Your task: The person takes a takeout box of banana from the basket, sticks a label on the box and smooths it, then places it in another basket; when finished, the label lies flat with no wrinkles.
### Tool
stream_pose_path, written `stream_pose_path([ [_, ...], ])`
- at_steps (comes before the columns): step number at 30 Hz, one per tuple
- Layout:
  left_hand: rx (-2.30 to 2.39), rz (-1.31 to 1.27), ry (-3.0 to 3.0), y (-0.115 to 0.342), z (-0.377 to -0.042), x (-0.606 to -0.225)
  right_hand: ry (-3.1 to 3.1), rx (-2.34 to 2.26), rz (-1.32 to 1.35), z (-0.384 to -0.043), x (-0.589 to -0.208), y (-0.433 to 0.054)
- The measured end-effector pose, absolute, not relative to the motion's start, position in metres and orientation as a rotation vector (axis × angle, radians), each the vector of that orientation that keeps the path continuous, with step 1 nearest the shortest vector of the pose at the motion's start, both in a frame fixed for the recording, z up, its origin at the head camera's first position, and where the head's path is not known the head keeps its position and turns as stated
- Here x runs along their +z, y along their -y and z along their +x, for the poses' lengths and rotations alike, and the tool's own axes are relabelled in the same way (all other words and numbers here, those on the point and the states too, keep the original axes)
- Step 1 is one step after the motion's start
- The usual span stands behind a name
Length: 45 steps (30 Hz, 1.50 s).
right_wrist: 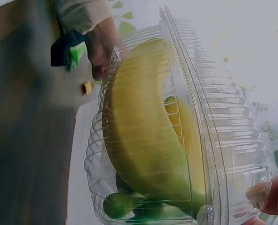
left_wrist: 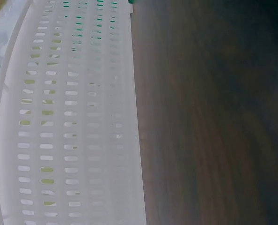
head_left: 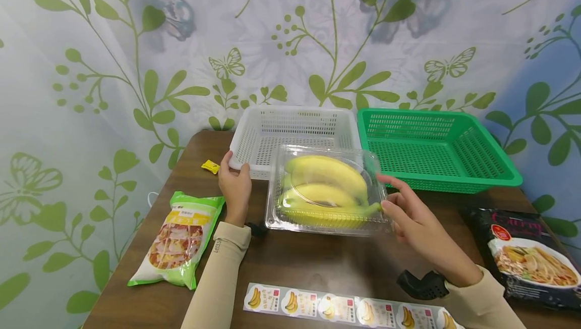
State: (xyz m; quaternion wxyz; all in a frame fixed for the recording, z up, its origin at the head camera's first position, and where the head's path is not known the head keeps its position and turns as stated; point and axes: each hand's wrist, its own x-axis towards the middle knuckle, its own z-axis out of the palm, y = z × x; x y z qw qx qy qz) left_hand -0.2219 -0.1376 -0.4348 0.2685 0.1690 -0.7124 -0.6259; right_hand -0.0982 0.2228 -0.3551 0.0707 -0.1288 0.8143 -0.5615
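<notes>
A clear plastic clamshell box (head_left: 274, 193) holds several yellow bananas (head_left: 324, 200) with greenish stems. My right hand (head_left: 415, 220) grips the box at its right side, holding it above the table against the front of a white slotted basket (head_left: 263, 150). In the right wrist view the fingertips (right_wrist: 272, 194) press the box's edge, and the bananas show through its ribbed wall. My left hand (head_left: 234, 187) grips the front left corner of the white basket, fingers over the rim. The left wrist view shows only the basket's slotted side (left_wrist: 73, 122) and the tabletop.
A green basket (head_left: 408, 162) stands right of the white one. On the left lie a small yellow packet (head_left: 211, 166) and a green-and-white food bag (head_left: 179, 240). A black noodle packet (head_left: 531, 253) lies at right. A strip of banana stickers (head_left: 336, 309) runs along the front.
</notes>
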Motion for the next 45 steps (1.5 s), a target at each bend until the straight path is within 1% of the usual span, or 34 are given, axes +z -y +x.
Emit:
stream_pose_path([
  [8, -1.751, 0.418, 1.872, 0.136, -0.222, -0.435, -2.418, -1.709, -0.300, -0.077, -0.372, -0.225],
  [21, -1.702, 0.437, 1.933, 0.136, -0.220, -0.432, -2.261, -1.773, -0.168, -0.057, -0.396, -0.231],
  [25, -1.726, 0.431, 1.922, 0.137, -0.220, -0.434, -2.300, -1.731, -0.149, -0.051, -0.404, -0.235],
  [33, -1.747, 0.430, 1.922, 0.137, -0.219, -0.436, -2.434, -1.616, -0.116, -0.049, -0.413, -0.241],
  [45, -1.787, 0.412, 1.902, 0.135, -0.220, -0.435, -2.436, -1.611, -0.094, -0.053, -0.422, -0.246],
])
